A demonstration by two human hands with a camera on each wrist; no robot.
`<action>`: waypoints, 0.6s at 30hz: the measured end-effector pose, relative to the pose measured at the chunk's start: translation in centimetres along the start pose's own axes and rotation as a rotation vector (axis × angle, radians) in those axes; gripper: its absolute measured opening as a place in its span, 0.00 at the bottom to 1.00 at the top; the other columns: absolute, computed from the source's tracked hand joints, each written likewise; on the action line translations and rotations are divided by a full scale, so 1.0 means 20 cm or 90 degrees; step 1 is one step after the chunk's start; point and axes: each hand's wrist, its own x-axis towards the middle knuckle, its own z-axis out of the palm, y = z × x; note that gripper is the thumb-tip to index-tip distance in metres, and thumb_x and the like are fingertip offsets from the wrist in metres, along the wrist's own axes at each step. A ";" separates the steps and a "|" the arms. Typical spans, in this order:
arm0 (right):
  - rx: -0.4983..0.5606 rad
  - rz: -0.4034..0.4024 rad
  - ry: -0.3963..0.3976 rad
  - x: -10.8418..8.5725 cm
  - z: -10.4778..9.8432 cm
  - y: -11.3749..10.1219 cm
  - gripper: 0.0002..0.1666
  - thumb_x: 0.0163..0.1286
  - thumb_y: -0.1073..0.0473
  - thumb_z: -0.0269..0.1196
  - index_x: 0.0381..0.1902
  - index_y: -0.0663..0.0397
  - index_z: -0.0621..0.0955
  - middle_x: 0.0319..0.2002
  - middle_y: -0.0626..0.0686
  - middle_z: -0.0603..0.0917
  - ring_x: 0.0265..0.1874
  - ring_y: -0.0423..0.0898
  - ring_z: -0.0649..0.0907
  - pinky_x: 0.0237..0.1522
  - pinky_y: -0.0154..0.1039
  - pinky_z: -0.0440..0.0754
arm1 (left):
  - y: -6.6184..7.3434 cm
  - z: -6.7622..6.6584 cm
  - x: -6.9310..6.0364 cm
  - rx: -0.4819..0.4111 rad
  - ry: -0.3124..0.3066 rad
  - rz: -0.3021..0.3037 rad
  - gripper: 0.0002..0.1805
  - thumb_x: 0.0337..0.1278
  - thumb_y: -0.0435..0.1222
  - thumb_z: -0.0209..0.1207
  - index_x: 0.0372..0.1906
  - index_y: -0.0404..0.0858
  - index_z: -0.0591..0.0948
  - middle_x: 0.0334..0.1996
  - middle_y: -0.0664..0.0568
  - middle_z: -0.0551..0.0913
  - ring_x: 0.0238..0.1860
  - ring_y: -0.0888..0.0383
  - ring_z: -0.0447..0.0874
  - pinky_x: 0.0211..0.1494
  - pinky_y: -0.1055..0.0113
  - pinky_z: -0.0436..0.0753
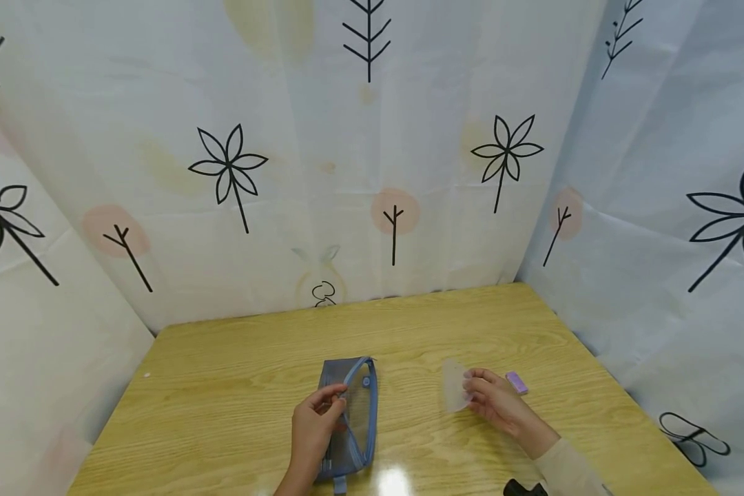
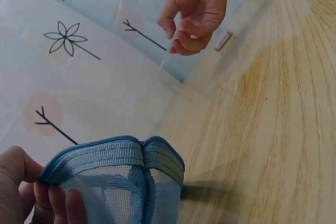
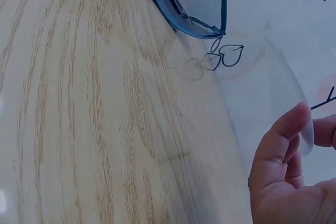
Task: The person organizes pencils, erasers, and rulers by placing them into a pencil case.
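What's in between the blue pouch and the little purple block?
In the head view, the right grip, pinching a thin see-through sheet, shows between them.

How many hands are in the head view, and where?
2: the left hand pinches the edge of the open pouch; the right hand, farther right, holds a thin clear piece near the purple block.

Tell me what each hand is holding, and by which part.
The left hand pinches the blue mesh pouch by its rim; the right hand holds a clear flat piece by one edge.
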 end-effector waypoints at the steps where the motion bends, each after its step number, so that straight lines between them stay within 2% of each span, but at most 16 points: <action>1: 0.001 0.001 0.000 0.00 0.00 0.00 0.06 0.73 0.66 0.52 0.46 0.53 0.70 0.33 0.45 0.76 0.29 0.34 0.79 0.34 0.24 0.83 | 0.00 0.00 0.00 0.000 0.001 -0.001 0.15 0.54 0.30 0.63 0.49 0.34 0.85 0.31 0.53 0.78 0.27 0.63 0.79 0.25 0.65 0.87; 10: -0.003 0.002 0.011 0.02 0.03 0.03 0.07 0.74 0.64 0.51 0.48 0.53 0.69 0.36 0.46 0.75 0.33 0.35 0.78 0.38 0.27 0.82 | 0.01 0.00 -0.01 -0.008 -0.002 0.006 0.16 0.54 0.30 0.63 0.49 0.32 0.85 0.30 0.53 0.78 0.28 0.62 0.80 0.25 0.65 0.87; 18: 0.016 0.000 -0.009 0.04 0.06 0.08 0.06 0.76 0.64 0.49 0.47 0.52 0.71 0.38 0.46 0.75 0.36 0.37 0.78 0.40 0.27 0.82 | 0.01 0.00 -0.01 -0.008 0.000 0.023 0.15 0.53 0.28 0.62 0.47 0.31 0.85 0.30 0.52 0.78 0.27 0.62 0.80 0.25 0.65 0.87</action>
